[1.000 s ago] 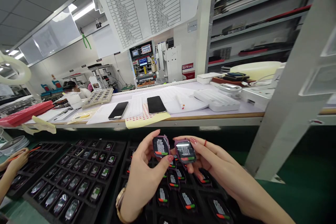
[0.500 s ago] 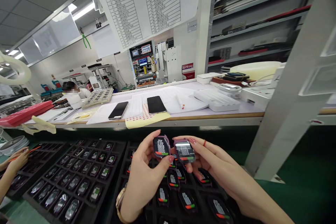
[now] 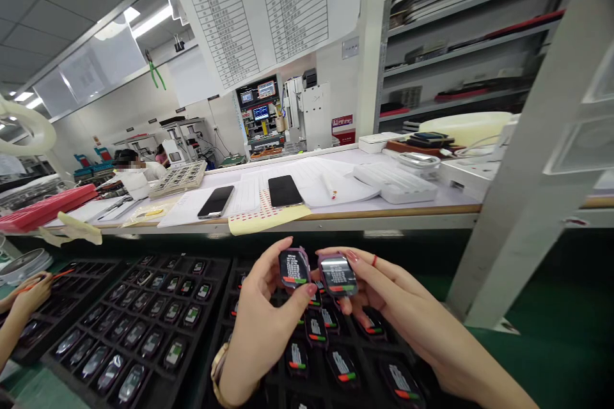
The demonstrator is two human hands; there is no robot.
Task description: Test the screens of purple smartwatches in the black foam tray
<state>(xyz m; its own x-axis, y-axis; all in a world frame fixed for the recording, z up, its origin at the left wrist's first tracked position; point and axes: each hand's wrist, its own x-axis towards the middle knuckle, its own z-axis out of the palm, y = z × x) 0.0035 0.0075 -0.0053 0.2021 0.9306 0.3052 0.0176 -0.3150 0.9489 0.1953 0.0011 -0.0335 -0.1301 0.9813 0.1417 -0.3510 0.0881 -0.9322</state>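
My left hand (image 3: 268, 313) pinches a small purple-cased watch body (image 3: 293, 268) with a lit screen, thumb below and fingers above. My right hand (image 3: 384, 294) holds a second purple watch body (image 3: 338, 274) right beside it, screen facing me. Both are held just above a black compartment tray (image 3: 355, 358) filled with several more watch bodies showing lit screens.
A second black tray (image 3: 139, 326) of watch bodies lies to the left, and a third tray (image 3: 62, 294) further left, where another person's hand (image 3: 26, 294) holds an orange tool. Behind runs a white bench (image 3: 336, 204) with two phones (image 3: 284, 190), sticker sheets and a white tray. A grey post (image 3: 527, 192) stands right.
Almost nothing differs; the watch body in my right hand has tilted slightly and both hands stay in place.
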